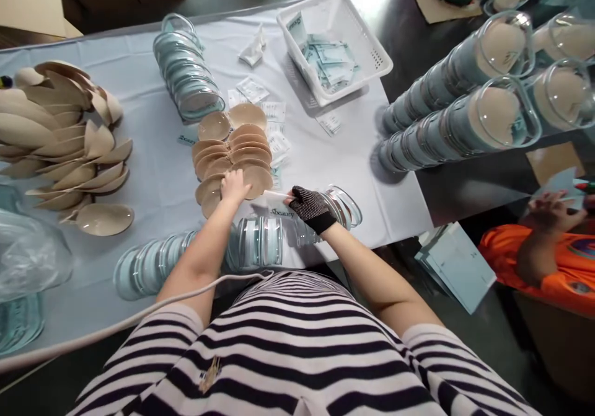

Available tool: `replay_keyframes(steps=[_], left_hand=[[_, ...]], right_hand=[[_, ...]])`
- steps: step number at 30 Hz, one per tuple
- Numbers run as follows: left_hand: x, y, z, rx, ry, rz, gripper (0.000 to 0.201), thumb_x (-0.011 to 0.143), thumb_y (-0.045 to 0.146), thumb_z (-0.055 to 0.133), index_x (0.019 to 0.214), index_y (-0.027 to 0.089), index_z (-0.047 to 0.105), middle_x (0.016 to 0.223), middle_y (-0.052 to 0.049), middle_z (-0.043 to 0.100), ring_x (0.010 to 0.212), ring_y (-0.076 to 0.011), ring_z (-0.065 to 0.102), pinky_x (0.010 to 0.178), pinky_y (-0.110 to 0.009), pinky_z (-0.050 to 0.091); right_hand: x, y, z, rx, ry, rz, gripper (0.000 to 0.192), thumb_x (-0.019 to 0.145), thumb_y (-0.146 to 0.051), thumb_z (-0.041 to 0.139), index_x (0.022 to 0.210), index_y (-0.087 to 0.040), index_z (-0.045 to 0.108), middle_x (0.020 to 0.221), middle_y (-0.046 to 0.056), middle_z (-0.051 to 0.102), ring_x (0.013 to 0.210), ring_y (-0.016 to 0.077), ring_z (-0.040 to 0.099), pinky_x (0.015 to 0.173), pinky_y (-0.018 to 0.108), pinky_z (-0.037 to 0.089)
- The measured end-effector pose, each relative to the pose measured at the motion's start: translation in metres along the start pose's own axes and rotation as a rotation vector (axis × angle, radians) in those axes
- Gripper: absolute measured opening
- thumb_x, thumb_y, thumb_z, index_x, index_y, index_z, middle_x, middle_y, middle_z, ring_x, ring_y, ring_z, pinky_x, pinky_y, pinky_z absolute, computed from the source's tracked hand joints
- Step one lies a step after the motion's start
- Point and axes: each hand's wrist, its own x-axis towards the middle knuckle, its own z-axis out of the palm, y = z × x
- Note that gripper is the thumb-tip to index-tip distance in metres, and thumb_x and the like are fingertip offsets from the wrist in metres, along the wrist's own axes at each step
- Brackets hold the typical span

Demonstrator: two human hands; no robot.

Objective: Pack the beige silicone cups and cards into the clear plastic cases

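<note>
Two rows of nested beige bra cups lie on the white-covered table in front of me. My left hand is at the near end of these rows, fingers curled down over a near bra cup; its fingertips partly hide the contact. My right hand, in a black fishnet fingerless glove, pinches a thin white slip that points toward the cups. Below that slip lies a clear package printed with "beauty" lettering. Clear rounded cases stand in a row along the near edge, close under both forearms.
A big pile of bra cups covers the left side. Clear cases line the back, beside a white basket of printed packets. Tall case stacks rise at right. A cable crosses near me; an orange-sleeved person sits right.
</note>
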Motion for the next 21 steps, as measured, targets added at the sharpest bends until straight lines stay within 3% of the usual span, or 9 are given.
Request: replay_keyframes(steps=[3,7,10,13,15,16,18,19,21], left_hand=[[0.014,0.001,-0.008,0.116,-0.163,0.019,0.012,0.081,0.022,0.062,0.071,0.019,0.057,0.087,-0.015,0.065,0.103,-0.0336,0.059,0.092,-0.045,0.043],[-0.01,0.031,-0.036,-0.209,-0.072,0.348,0.028,0.094,0.031,0.046,0.071,0.021,0.056,0.081,-0.008,0.063,0.085,-0.023,0.059,0.081,-0.034,0.045],[-0.041,0.059,-0.053,-0.46,-0.046,0.406,0.024,0.094,0.042,0.051,0.09,0.021,0.062,0.076,-0.002,0.062,0.075,-0.0179,0.059,0.074,-0.029,0.046],[-0.073,0.077,-0.062,-0.596,0.07,0.389,0.024,0.085,0.039,0.068,0.102,0.023,0.062,0.088,-0.001,0.067,0.085,-0.0184,0.063,0.078,-0.029,0.05],[-0.09,0.081,-0.07,-0.69,0.182,0.388,0.024,0.083,0.035,0.07,0.103,0.024,0.063,0.099,-0.003,0.068,0.094,-0.0196,0.065,0.085,-0.032,0.053],[-0.096,0.08,-0.076,-0.743,0.201,0.392,0.028,0.083,0.034,0.07,0.108,0.025,0.063,0.104,-0.003,0.068,0.097,-0.0201,0.065,0.087,-0.034,0.054],[-0.103,0.073,-0.09,-0.821,0.075,0.42,0.046,0.08,0.034,0.075,0.122,0.028,0.059,0.111,-0.004,0.068,0.101,-0.0222,0.067,0.09,-0.039,0.055],[-0.104,0.067,-0.096,-0.84,-0.086,0.446,0.055,0.076,0.036,0.078,0.127,0.029,0.058,0.114,-0.005,0.068,0.104,-0.0246,0.067,0.091,-0.042,0.056],[-0.105,0.058,-0.102,-0.861,-0.499,0.482,0.062,0.07,0.045,0.083,0.125,0.026,0.063,0.118,-0.009,0.068,0.111,-0.0313,0.065,0.093,-0.047,0.055]], right_hand=[[0.016,-0.007,-0.007,-0.088,-0.033,-0.097,0.023,0.09,-0.037,0.059,0.096,-0.02,0.073,0.104,0.008,0.073,0.099,0.0217,0.065,0.087,0.03,0.048],[0.046,-0.023,-0.017,-0.087,0.061,-0.222,0.019,0.079,-0.027,0.07,0.092,-0.014,0.074,0.142,0.015,0.055,0.129,0.028,0.052,0.109,0.04,0.041],[0.054,-0.038,-0.022,0.037,0.116,-0.243,0.023,0.082,-0.02,0.065,0.103,-0.011,0.071,0.139,0.016,0.058,0.121,0.0252,0.059,0.105,0.04,0.046],[0.041,-0.047,-0.034,0.208,0.159,-0.32,0.047,0.078,-0.018,0.07,0.124,-0.013,0.061,0.128,0.011,0.065,0.105,0.0215,0.066,0.097,0.039,0.052],[0.025,-0.048,-0.049,0.333,0.075,-0.308,0.056,0.074,-0.021,0.076,0.127,-0.015,0.059,0.117,0.008,0.07,0.09,0.019,0.069,0.084,0.035,0.057],[0.017,-0.048,-0.059,0.388,-0.019,-0.282,0.052,0.074,-0.023,0.076,0.123,-0.014,0.061,0.107,0.006,0.072,0.082,0.0176,0.069,0.076,0.033,0.058],[0.001,-0.05,-0.079,0.447,-0.177,-0.251,0.032,0.079,-0.028,0.071,0.106,-0.012,0.068,0.084,0.002,0.071,0.069,0.0148,0.067,0.062,0.027,0.056],[-0.007,-0.052,-0.089,0.445,-0.199,-0.264,0.023,0.082,-0.029,0.068,0.097,-0.012,0.069,0.077,0.0,0.068,0.064,0.0133,0.065,0.058,0.025,0.054],[-0.021,-0.061,-0.104,0.37,-0.114,-0.336,0.019,0.087,-0.029,0.063,0.087,-0.011,0.069,0.072,-0.001,0.065,0.063,0.0116,0.064,0.06,0.023,0.052]])
